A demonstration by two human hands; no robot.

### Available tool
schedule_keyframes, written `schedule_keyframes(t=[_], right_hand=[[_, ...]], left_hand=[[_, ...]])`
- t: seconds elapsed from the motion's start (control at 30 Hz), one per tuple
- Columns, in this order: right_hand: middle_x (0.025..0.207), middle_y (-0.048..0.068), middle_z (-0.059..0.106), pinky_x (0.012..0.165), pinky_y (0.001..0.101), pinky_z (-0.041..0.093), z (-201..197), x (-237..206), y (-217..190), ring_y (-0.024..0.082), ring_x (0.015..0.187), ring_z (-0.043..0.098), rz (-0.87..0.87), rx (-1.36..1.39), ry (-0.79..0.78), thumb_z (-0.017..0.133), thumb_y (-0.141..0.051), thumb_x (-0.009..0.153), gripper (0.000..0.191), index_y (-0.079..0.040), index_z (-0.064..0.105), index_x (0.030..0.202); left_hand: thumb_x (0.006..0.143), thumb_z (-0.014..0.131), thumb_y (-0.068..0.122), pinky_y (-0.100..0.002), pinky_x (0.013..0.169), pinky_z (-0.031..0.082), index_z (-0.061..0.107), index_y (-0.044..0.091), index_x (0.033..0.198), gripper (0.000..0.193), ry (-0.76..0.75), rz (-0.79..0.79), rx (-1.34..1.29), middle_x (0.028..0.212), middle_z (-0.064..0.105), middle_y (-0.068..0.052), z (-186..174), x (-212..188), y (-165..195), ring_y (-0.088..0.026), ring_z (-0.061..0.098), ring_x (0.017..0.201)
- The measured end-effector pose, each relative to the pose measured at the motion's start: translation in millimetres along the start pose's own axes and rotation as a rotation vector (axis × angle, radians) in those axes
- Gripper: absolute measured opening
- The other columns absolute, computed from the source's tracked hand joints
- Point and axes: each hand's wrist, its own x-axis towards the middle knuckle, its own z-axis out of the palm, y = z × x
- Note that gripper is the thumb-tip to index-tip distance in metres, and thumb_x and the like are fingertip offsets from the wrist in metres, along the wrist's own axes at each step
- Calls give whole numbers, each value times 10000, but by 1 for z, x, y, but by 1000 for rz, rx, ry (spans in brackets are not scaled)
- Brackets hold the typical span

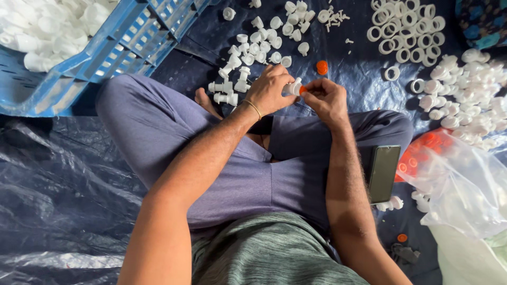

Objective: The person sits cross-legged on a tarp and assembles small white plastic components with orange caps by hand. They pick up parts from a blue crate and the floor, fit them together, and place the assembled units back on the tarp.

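Over dark sheeting (63, 174), white fitting (294, 86) sits between both hands' (269, 91) (327, 100) grip.

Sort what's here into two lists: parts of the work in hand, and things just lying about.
In the work:
left hand holding white fitting
right hand at orange cap
white rings
bag of orange caps

Lying about:
phone
blue crate
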Motion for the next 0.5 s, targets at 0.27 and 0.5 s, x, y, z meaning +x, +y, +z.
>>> schedule_keyframes(t=[0.27,0.5], right_hand=[[894,35,683,641,229,516,-4,4,-14,76,729,604,-151,-301,9,815,-15,819,161,5,751,965],[938,45,695,695,241,544,-6,8,-22,102,807,660,-285,-141,19,805,21,902,152,-5,774,1048]], left_hand=[[736,911,279,-395,870,565,734,50,1032,414,-114,22,46,1064,692,-79,17,8,-8,-293,647,1024],[791,860,228,-391,869,563,734,45,1045,337,-19,33,-124,1044,725,-99,16,15,-7,-290,686,997]])
